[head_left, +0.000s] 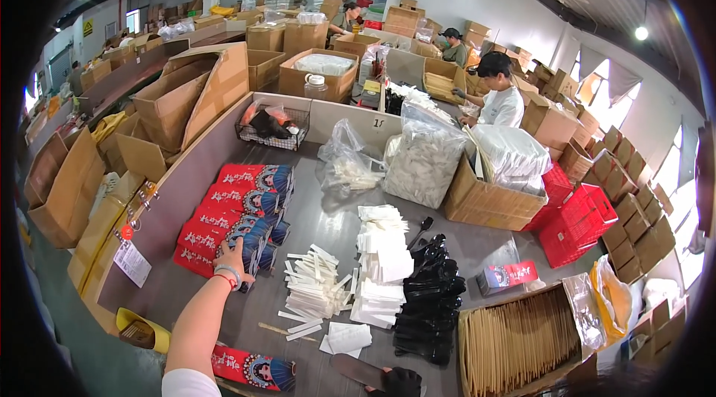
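Note:
My left hand point(233, 269), with bands at the wrist, rests on the near end of the red and blue printed packets point(216, 223). Its fingers are spread across the packets' blue ends. These packets lie in overlapping stacks on the grey table point(317, 210). At the lower edge is my right hand point(401, 382) in a black glove, partly cut off. It appears closed on one end of a long flat dark strip point(356, 370). Just beyond lie white folded napkins point(382, 259), short white paper packets point(317, 281) and a pile of black plastic spoons point(431, 307).
A carton of thin wooden sticks point(518, 341) stands at the right. Another printed packet point(253, 369) lies below my left forearm. Farther back are a wire basket point(273, 127), clear bags point(424, 155), a filled carton point(488, 199) and red crates point(574, 225). A co-worker point(500, 99) works beyond the partition.

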Demonstrator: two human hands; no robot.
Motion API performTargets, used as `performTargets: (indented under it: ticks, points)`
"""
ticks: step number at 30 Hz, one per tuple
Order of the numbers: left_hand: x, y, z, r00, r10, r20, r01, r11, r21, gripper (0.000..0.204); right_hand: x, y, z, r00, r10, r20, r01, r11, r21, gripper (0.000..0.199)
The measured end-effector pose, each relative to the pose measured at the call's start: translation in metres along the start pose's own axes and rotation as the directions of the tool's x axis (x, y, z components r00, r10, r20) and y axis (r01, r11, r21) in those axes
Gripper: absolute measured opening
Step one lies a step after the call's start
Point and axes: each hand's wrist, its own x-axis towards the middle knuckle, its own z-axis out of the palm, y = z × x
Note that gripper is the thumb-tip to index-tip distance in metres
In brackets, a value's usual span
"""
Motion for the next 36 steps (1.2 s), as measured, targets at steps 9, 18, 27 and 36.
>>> performTargets:
  ticks: [9, 18, 27, 36]
  points:
    - [0.065, 0.04, -0.019, 0.999, -0.021, 0.025, 0.02, 1.0, 0.019, 0.13, 0.003, 0.002, 0.009, 0.992, 0.039, 0.119, -0.04, 0.999, 0.003, 0.06]
    - [0.125, 0.067, -0.035, 0.995, -0.073, 0.074, 0.068, 0.996, 0.063, 0.132, -0.02, 0.022, 0.05, 0.945, -0.083, -0.316, 0.052, 0.993, -0.105, 0.061]
    - [0.17, 0.076, -0.044, 0.999, 0.017, -0.051, -0.017, 1.0, 0.005, 0.133, -0.012, 0.031, 0.06, 0.989, -0.008, -0.146, -0.003, 0.997, -0.073, 0.062]
    - [0.14, 0.044, -0.02, 0.842, 0.228, -0.488, -0.431, 0.83, -0.355, 0.124, -0.007, 0.029, 0.044, 0.971, 0.101, 0.215, -0.102, 0.995, -0.008, 0.063]
